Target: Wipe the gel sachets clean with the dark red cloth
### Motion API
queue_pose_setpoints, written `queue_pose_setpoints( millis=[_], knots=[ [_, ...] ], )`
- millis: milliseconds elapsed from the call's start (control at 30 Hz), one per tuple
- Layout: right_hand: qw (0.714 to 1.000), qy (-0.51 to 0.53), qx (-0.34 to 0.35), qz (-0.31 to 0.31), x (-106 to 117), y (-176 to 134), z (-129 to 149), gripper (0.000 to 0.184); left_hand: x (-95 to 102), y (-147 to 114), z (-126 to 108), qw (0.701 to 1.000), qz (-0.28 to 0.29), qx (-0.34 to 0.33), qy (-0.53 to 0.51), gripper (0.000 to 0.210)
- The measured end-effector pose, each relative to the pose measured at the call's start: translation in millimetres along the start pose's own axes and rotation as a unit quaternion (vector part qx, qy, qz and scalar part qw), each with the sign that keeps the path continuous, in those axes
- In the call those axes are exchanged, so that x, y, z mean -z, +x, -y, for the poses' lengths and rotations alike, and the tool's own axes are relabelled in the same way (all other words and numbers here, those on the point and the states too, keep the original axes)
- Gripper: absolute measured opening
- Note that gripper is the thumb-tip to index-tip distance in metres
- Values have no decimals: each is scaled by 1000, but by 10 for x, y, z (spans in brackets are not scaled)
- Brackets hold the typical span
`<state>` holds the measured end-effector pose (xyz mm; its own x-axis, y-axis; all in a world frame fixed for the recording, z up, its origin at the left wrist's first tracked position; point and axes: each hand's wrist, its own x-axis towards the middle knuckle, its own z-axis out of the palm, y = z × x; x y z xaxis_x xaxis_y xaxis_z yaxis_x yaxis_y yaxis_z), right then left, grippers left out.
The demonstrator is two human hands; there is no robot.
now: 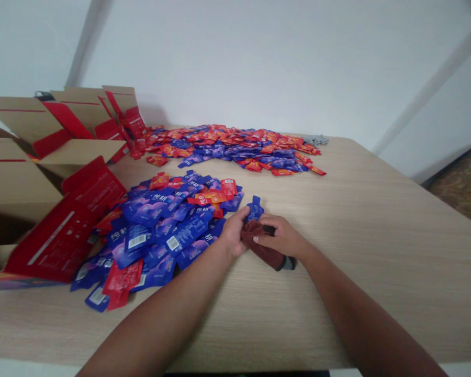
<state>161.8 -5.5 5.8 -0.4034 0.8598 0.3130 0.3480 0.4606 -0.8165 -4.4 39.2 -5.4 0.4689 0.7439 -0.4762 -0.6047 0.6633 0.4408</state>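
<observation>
My left hand [234, 233] is closed on a blue spouted pouch [255, 209], whose narrow neck points away from me. My right hand [282, 235] grips a brown cloth [269, 252] with a dark and grey end, pressed against the lower part of that pouch. Cloth and fingers hide the pouch's bottom. Just left of my hands lies a heap of blue pouches [184, 230] with a few red and orange ones mixed in, such as a red pouch [121, 280] at its near edge.
Open cardboard boxes [19, 180] with red flaps [68, 225] stand along the table's left side. Toward the wall stretches a long pile of red, orange and blue pouches [235, 141], with a grey cloth [316, 140] at its right end. Pale wooden tabletop [377, 235] extends to the right.
</observation>
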Motion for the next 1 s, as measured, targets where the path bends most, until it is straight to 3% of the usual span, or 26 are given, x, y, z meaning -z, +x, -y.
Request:
queue_pose_setpoints(
  millis=[133, 300, 567, 767, 1000],
  knots=[
    [999, -6, 0, -39, -34, 22, -4, 18, -23, 10, 10, 1000, 11, -16, -14, 22],
    [989, -43, -64, -126, -49, 38, -81, 10, -51, 5, 27, 999, 31, -26, 5, 29],
    [964, -80, -124, -221, -11, 68, -224, 21, -26, 98, 71, 997, 55, -55, 18, 27],
    [968, -85, -123, -201, 1, 62, -223, 22, -49, 49, 60, 997, 59, -51, 23, 28],
    [990, -51, -77, -111, 11, 15, -117, 14, -75, -19, 32, 999, 27, -22, 14, 28]
  ],
)
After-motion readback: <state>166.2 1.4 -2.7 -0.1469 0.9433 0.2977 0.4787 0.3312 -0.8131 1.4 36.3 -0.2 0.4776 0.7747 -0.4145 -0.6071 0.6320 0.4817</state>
